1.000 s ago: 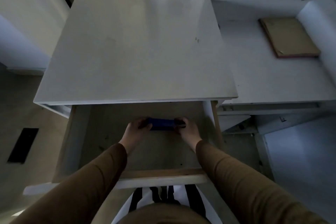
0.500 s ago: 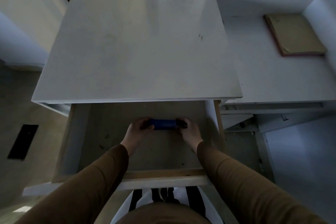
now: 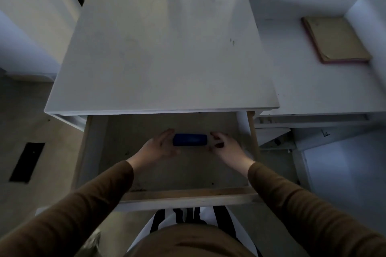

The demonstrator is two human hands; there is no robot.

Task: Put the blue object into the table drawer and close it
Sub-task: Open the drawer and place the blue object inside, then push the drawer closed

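The blue object (image 3: 189, 139), a small oblong case, lies flat on the floor of the pulled-out table drawer (image 3: 183, 194), toward the back of it. My left hand (image 3: 158, 148) is just left of the case with its fingers spread, a small gap from it. My right hand (image 3: 224, 147) is just right of the case, fingers loosely apart, not gripping it. Both hands are inside the drawer. The drawer's wooden front rail is nearest to me.
The white table top (image 3: 163, 52) overhangs the drawer's back. To the right is a lower white shelf surface (image 3: 309, 89) with a worn tan book (image 3: 334, 39). A dark vent (image 3: 27, 161) is in the floor at left.
Both hands held the blue case by its ends; now they have let go and drawn slightly apart, leaving it lying on the drawer floor.
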